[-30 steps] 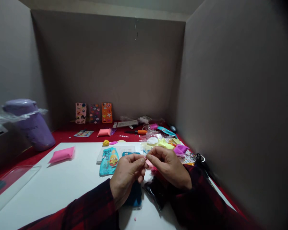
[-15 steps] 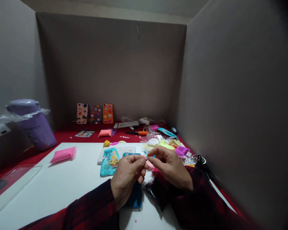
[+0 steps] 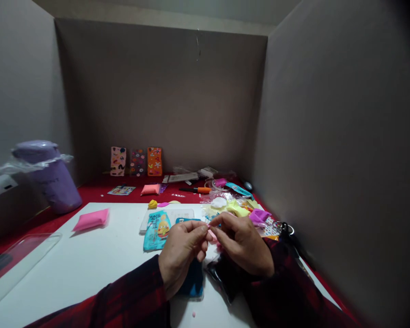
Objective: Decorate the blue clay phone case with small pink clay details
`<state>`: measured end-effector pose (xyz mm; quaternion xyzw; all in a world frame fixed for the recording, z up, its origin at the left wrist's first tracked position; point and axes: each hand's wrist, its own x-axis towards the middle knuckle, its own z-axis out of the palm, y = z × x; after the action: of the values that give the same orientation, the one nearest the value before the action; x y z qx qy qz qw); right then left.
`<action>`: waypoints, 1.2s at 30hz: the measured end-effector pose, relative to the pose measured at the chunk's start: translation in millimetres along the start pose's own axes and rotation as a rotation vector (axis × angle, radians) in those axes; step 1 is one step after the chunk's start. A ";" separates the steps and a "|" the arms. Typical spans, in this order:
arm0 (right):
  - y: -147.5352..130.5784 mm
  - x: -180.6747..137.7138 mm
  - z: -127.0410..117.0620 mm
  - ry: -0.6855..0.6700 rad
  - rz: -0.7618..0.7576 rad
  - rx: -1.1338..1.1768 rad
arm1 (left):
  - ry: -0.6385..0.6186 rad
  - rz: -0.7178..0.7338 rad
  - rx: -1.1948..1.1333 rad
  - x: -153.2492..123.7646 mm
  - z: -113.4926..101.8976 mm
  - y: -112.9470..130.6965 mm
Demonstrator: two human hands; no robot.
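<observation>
My left hand (image 3: 184, 250) pinches a tiny pink bit of what looks like modelling clay (image 3: 208, 226) between thumb and forefinger. From the other side, my right hand (image 3: 244, 243) closes thumb and forefinger on the same bit, so the fingertips nearly meet and hide most of it. Below the hands lies a blue phone case (image 3: 192, 284), partly covered by my left hand. A shiny black packet (image 3: 222, 278) is under my right wrist. Left of my hands rests a turquoise packet (image 3: 154, 237) with a cartoon figure. A pink crumb (image 3: 193, 314) lies near the front.
A pink packet (image 3: 91, 220) lies on the left of the white board (image 3: 99, 269). Three decorated phone cases, one of them orange (image 3: 154, 161), stand at the back. A purple tumbler (image 3: 51, 182) is at far left. Colourful packets (image 3: 237, 207) and keys (image 3: 286, 229) crowd the right.
My right thumb and forefinger have closed in on the pink bit, and the right hand has lowered slightly. My left hand keeps its pinch. The view has shifted a little.
</observation>
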<state>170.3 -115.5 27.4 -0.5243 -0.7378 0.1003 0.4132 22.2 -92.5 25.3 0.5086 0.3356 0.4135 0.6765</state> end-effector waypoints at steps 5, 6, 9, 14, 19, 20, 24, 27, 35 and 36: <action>0.2 -1.0 -0.1 0.004 -0.019 -0.032 | -0.007 -0.014 0.009 0.0 -0.8 0.5; 0.2 -1.1 0.0 0.002 -0.021 -0.035 | -0.006 -0.014 0.012 0.1 -0.6 0.9; 0.7 -1.0 1.0 -0.005 -0.025 -0.038 | 0.005 -0.015 0.017 0.2 0.5 2.0; 4.9 -0.6 6.0 -0.001 -0.019 0.001 | 0.006 -0.027 0.015 -1.2 1.4 1.7; 6.0 -1.5 10.0 0.011 0.017 0.043 | 0.007 -0.044 -0.002 -2.5 0.5 0.6; 5.2 -2.0 10.0 0.015 0.020 0.049 | 0.001 -0.044 -0.007 -2.4 0.2 0.6; 0.2 -3.7 8.0 0.046 0.030 0.111 | -0.015 -0.042 -0.029 -1.0 -0.3 1.2; -2.9 -3.8 5.7 0.079 0.064 0.169 | 0.015 -0.038 -0.010 0.1 0.4 1.4; -0.4 0.6 4.5 0.060 0.057 0.078 | 0.038 -0.048 -0.008 1.7 -0.6 0.1; 0.7 0.8 5.1 0.050 0.057 0.074 | 0.032 -0.047 -0.003 1.4 -0.6 0.2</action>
<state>167.0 -113.0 24.2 -0.5317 -0.7077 0.1260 0.4478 22.2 -90.9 25.3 0.4927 0.3576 0.4063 0.6814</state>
